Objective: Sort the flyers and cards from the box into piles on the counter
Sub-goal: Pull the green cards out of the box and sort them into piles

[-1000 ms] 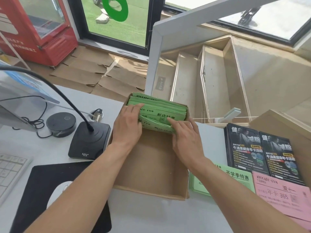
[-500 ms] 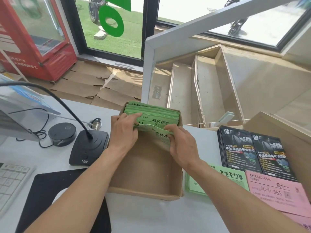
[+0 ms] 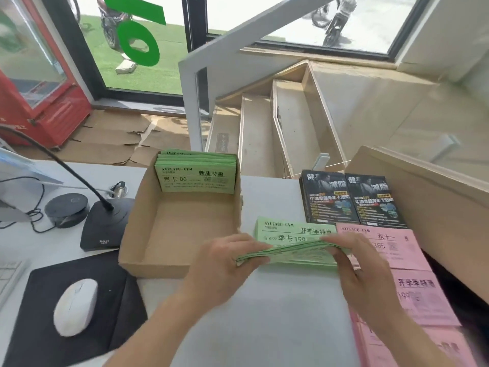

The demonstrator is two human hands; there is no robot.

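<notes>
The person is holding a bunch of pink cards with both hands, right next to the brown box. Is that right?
Not quite: the head view shows the held cards are green, not pink. The left hand and right hand do grip them at each end beside the brown box. The pink cards lie on the counter.

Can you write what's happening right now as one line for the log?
step: sorting | left hand + right hand: hold green card bundle over green pile | box: green cards left

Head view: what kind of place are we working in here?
Probably a gym's front desk. The green cards in the box read "GYM", black fitness flyers lie on the counter, and a desk microphone stands nearby.
</notes>
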